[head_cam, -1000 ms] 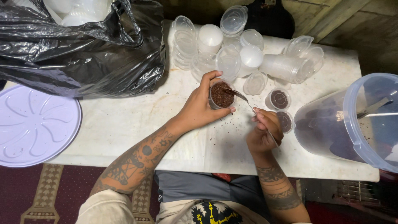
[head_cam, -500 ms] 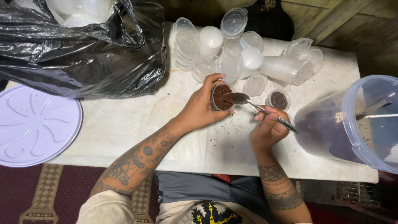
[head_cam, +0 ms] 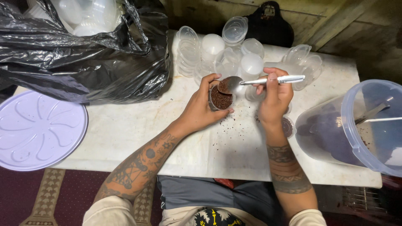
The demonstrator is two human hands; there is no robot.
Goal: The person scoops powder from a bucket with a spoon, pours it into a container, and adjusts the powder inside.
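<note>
1. The small round cup [head_cam: 221,99] sits on the white table [head_cam: 125,125], just left of centre, and is filled close to its rim with a dark reddish-brown granular stuff.
2. A metal spoon [head_cam: 251,82] hangs over the cup's far rim, its bowl carrying a little of the same dark stuff.
3. To the far side lies a heap of clear empty cups and lids [head_cam: 234,54], some stacked, some tipped on their sides.
4. At the right edge a large clear tub [head_cam: 360,125] lies tilted, a dark mass inside it and a metal handle showing through its mouth.
5. A black plastic bag [head_cam: 83,62] at the far left holds more clear containers; a pale lilac round lid [head_cam: 37,129] lies near it on the left.
6. The left hand [head_cam: 201,111] is wrapped around the cup, fingers clamped on its side, tattooed forearm reaching in from the near edge.
7. The right hand [head_cam: 274,98] pinches the spoon's handle, fingers closed on it, wrist raised above the table.
8. Dark crumbs are scattered on the table near the cup. Bare tabletop lies between the hands and the near edge, and between the cup and the bag.
</note>
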